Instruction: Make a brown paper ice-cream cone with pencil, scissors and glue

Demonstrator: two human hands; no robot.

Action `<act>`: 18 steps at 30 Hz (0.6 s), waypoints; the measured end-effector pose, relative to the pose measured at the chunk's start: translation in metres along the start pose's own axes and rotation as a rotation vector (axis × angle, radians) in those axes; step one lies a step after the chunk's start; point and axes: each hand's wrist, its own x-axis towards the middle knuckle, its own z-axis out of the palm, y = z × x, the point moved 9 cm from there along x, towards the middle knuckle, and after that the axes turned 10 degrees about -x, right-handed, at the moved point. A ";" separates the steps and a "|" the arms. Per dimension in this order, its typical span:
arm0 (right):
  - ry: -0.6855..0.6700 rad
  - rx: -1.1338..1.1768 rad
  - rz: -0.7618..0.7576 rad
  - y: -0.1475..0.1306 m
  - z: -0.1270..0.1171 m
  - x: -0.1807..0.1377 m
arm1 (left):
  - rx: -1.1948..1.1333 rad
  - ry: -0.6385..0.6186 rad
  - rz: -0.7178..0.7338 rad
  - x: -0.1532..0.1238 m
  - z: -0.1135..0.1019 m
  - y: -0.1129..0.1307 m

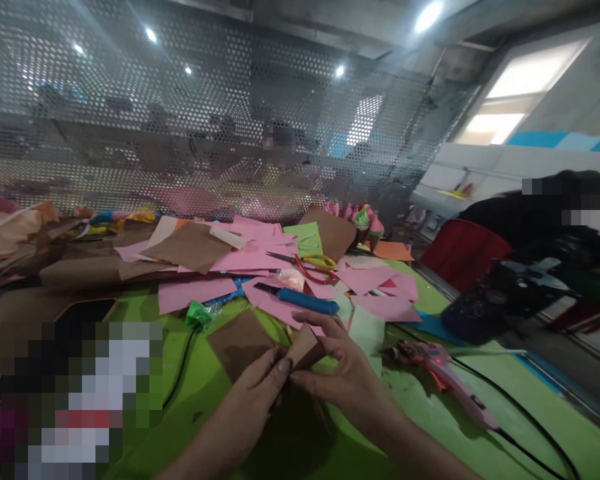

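A small piece of brown paper (303,347), bent into what looks like a cone, is between my hands above the green table. My left hand (260,383) pinches its lower left side, the thumb lying on the paper. Around its right side curl the fingers of my right hand (350,367), with the thumb near the lower edge. A flat brown paper sheet (237,340) lies just beyond my left hand. Past my fingertips rests a blue utility knife (310,300), blade out. Scissors (320,267) with red and yellow handles lie behind it. My palms and the paper's underside are hidden.
A pink glue gun (460,387) with a lit red light and a black cord lies on the right. Pink paper sheets (195,293) pile up ahead. Small swirled paper cones (365,223) stand at the back. A person (500,200) is beyond a red chair (460,250).
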 end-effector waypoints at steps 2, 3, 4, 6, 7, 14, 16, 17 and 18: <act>0.002 0.019 0.003 0.000 0.002 -0.001 | 0.009 0.001 0.018 0.001 -0.001 0.000; 0.004 0.022 0.005 0.000 0.002 -0.001 | 0.013 0.003 0.025 0.001 -0.001 0.000; 0.008 0.019 0.008 0.000 0.001 -0.001 | 0.016 0.004 0.034 0.002 -0.002 0.000; 0.010 0.008 0.020 0.001 0.000 -0.001 | 0.012 -0.007 0.065 0.002 -0.002 0.004; 0.012 0.004 0.029 0.001 -0.001 -0.001 | 0.007 -0.020 0.084 0.001 -0.001 0.006; 0.044 -0.007 0.059 0.007 -0.008 0.001 | 0.025 -0.054 0.161 0.000 0.005 0.014; 0.037 0.001 0.075 0.010 -0.007 0.001 | 0.086 -0.033 0.201 0.001 0.003 0.015; 0.039 0.001 0.081 0.011 -0.008 0.001 | 0.122 -0.027 0.227 0.002 0.002 0.016; 0.044 0.000 0.086 0.012 -0.008 0.001 | 0.159 -0.029 0.253 0.002 0.002 0.017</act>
